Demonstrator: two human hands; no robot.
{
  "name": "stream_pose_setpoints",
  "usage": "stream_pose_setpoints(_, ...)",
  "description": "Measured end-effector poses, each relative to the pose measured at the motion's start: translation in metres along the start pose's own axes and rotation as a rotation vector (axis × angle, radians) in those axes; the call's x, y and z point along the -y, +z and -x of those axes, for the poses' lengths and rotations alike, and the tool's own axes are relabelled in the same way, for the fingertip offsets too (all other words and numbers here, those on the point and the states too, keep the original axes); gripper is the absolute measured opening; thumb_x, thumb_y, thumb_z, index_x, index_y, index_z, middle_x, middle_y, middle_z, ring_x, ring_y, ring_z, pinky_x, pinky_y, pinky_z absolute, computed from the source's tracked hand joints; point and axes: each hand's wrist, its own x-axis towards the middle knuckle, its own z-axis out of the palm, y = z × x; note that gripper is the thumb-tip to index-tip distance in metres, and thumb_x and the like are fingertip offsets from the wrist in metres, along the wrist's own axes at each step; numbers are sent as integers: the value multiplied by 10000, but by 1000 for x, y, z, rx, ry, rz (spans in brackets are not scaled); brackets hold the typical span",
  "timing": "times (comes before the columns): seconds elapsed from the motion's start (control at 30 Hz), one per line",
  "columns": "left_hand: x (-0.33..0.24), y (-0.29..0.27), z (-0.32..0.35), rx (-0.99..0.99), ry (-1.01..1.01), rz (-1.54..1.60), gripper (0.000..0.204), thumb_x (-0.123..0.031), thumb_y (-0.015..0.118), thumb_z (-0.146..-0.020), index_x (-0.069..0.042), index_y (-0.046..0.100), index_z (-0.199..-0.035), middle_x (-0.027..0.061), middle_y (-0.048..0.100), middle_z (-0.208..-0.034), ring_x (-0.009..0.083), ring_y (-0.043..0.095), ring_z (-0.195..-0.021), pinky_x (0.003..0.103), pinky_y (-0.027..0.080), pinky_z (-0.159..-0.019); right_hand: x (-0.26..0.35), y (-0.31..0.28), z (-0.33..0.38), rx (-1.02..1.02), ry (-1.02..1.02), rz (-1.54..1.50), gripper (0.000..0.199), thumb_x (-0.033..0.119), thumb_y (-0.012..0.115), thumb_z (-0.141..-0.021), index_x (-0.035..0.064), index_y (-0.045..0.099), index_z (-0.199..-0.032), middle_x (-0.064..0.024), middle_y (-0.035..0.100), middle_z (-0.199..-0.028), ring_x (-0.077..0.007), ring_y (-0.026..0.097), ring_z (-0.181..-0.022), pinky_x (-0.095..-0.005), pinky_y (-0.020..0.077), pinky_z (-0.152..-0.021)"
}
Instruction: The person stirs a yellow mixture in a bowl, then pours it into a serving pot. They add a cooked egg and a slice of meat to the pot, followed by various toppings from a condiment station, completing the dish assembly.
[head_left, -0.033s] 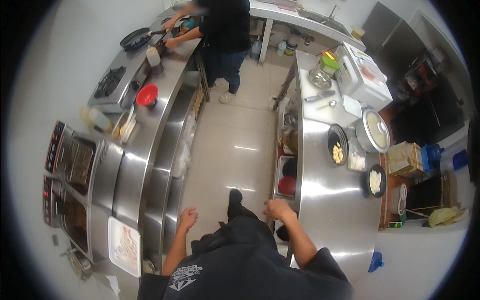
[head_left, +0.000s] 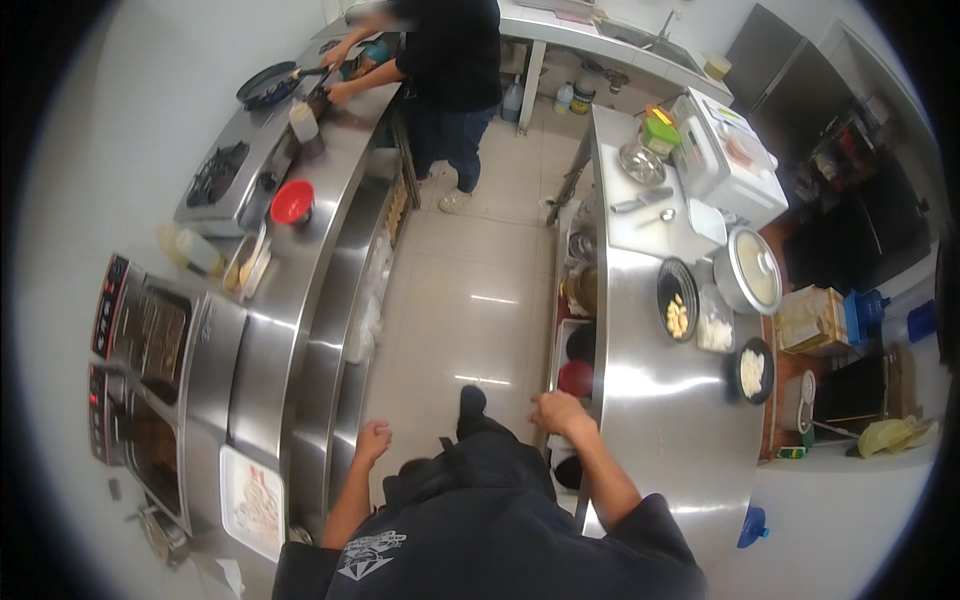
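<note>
My left hand (head_left: 374,441) hangs low over the floor, beside the left steel counter (head_left: 262,350). Its fingers are loosely bent and apart, and nothing shows in them. Close to the near edge of the right steel counter (head_left: 655,440), my right hand (head_left: 562,413) is held with its fingers curled in. I see no object in it. A red bowl (head_left: 575,378) on the shelf under that counter is the nearest thing to it. On the right counter top are a black bowl of pale yellow pieces (head_left: 677,320), a clear container of white food (head_left: 715,330) and a dark bowl of white pieces (head_left: 752,370).
A co-worker (head_left: 450,60) stands far left by a frying pan (head_left: 268,88). Two stacked ovens (head_left: 150,370), a white tray (head_left: 252,545) and a red bowl on a dark base (head_left: 293,203) line the left side. A tiled aisle (head_left: 470,260) runs between the counters. A lidded pot (head_left: 748,270) stands right.
The view has shifted very slightly. Both my hands stay nearly where they were, low at either side of the aisle.
</note>
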Motion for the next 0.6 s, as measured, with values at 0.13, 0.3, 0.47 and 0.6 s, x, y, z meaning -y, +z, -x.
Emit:
stream_pose_setpoints(0.13,17,-39,-72,-49,-120,-147,243,-131,640,-871,-30,713,-1080,81,705,-798,182,674,-699,335,547,-600,-1,-120,-70,-261,-68,-13,414,322,715,-894,28,669,-1182,-224,714,-1066,-413,670,-1040,-490,542,-884)
stream_pose_setpoints(0.3,-26,-56,-153,135,-2,-250,213,-211,616,-884,-37,732,-841,152,679,-727,252,658,-657,403,528,-598,9,-209,-169,-402,-140,-398,433,312,705,-909,30,644,-1232,-221,715,-1073,-431,668,-1014,-488,541,-885)
stream_pose_setpoints(0.47,-163,-70,-298,230,154,-570,237,-233,624,-865,-20,723,-890,167,705,-785,275,673,-680,420,544,-664,8,-259,-292,34,-25,-240,487,357,663,-956,50,608,-1331,-199,720,-1122,-397,619,-1157,-452,495,-1000)
stream_pose_setpoints(0.6,-319,-59,-420,97,-6,-405,265,-248,634,-855,-32,735,-973,162,734,-895,267,712,-858,404,550,-770,-4,-345,-357,-44,10,-190,504,363,678,-947,51,609,-1337,-189,731,-1096,-388,650,-1113,-444,505,-991)
